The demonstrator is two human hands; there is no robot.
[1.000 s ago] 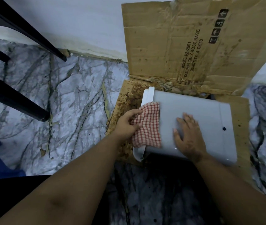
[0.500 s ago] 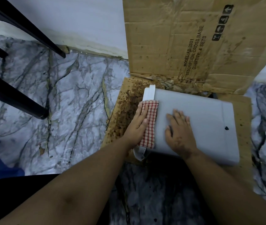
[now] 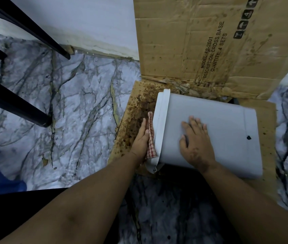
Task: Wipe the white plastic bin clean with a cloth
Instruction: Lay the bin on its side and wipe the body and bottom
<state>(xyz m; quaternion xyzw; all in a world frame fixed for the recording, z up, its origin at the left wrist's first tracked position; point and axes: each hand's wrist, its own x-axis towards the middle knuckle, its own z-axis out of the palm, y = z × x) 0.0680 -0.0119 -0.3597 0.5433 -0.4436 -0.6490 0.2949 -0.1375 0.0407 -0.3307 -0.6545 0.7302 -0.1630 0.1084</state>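
A grey-veined marble floor [image 3: 80, 110] carries a flattened, brown-spattered cardboard sheet [image 3: 134, 110], which lies directly beneath the left grip [image 3: 140, 138]. On the cardboard, just right of that grip, a white plastic bin [image 3: 218, 124] lies on its side. Black chair legs [image 3: 13, 106] stand well left.

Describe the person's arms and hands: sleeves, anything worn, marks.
Both forearms are bare as far as the frame shows, with no sleeve in view. The left hand and right hand wear no gloves, and no rings, watch or bands are visible. The right hand has dark smudges across its back and wrist. Fingernails are short and unpainted.
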